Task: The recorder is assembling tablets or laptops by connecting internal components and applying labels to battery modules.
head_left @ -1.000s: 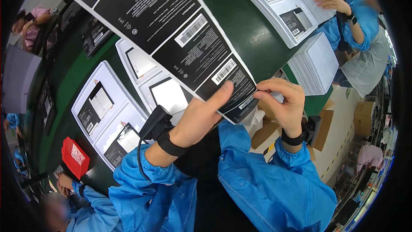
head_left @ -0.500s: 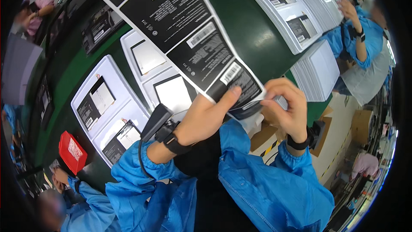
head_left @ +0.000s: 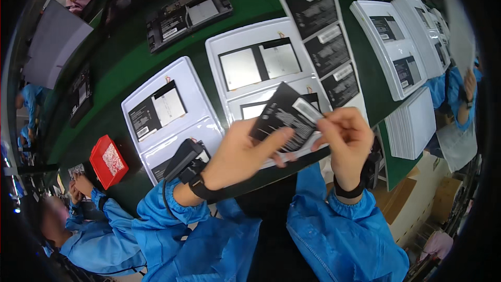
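A black printed label (head_left: 286, 117) with a white barcode patch is between my two hands, separate from the strip. My left hand (head_left: 237, 149) grips its left side, thumb across the printed face. At its right corner my right hand (head_left: 348, 143) pinches the edge between thumb and fingers. Beyond them a long label strip (head_left: 327, 55), black labels on white backing, lies over the right side of a white tray (head_left: 215, 68). That tray holds flat black-and-silver battery packs (head_left: 240, 69), partly hidden by my hands and the label.
Another white tray (head_left: 195, 122) with battery packs lies left. A red bin (head_left: 96, 164) of small pale pieces stands farther left. An opened laptop base (head_left: 172, 28) sits at the back. Filled trays (head_left: 389, 57) and stacked white trays (head_left: 412, 125) are right. Co-workers' hands (head_left: 78, 185) work at both sides.
One label has come off the strip and is now in my hands. The strip has gone from my hands to the table over the tray. My view has turned leftward.
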Demonstrator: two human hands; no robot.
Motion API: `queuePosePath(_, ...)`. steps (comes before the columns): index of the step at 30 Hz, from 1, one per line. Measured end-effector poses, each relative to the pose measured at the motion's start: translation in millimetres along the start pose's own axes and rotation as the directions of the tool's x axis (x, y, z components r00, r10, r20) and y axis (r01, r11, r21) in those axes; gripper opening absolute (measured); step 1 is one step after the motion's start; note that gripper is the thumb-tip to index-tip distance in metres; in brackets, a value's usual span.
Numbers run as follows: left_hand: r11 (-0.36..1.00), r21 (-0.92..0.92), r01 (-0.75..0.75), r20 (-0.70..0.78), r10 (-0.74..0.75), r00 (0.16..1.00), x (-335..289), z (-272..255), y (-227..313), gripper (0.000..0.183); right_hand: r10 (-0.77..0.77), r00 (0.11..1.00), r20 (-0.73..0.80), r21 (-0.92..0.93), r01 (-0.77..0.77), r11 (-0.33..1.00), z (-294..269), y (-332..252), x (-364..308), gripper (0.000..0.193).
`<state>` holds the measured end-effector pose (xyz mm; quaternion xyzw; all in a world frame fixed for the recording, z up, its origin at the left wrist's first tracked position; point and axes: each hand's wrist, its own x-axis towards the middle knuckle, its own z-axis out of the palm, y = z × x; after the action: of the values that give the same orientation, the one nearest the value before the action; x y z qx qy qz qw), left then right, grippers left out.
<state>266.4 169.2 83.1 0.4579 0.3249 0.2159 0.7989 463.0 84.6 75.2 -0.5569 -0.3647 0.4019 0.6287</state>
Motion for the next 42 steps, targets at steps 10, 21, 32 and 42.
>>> queuePosePath(10,0.623,0.742,-0.246,0.242,0.093,0.966,5,-81,13,0.024,-0.113,0.604,0.789,-0.517,0.752,0.408,53,-1,62,0.02)
queuePosePath(21,0.664,0.739,-0.118,-0.299,0.479,0.825,49,-160,-7,0.014,0.364,0.929,0.066,-0.442,-0.3,0.846,80,64,129,0.024)
queuePosePath(32,0.04,0.98,-0.196,0.113,0.698,0.707,56,-172,-25,0.033,0.369,0.929,0.017,-0.497,-0.312,0.809,95,60,131,0.025)
queuePosePath(42,-0.082,0.981,-0.175,0.191,0.553,0.811,61,-159,-30,0.056,0.329,0.94,0.09,-0.478,-0.249,0.842,82,75,135,0.025)
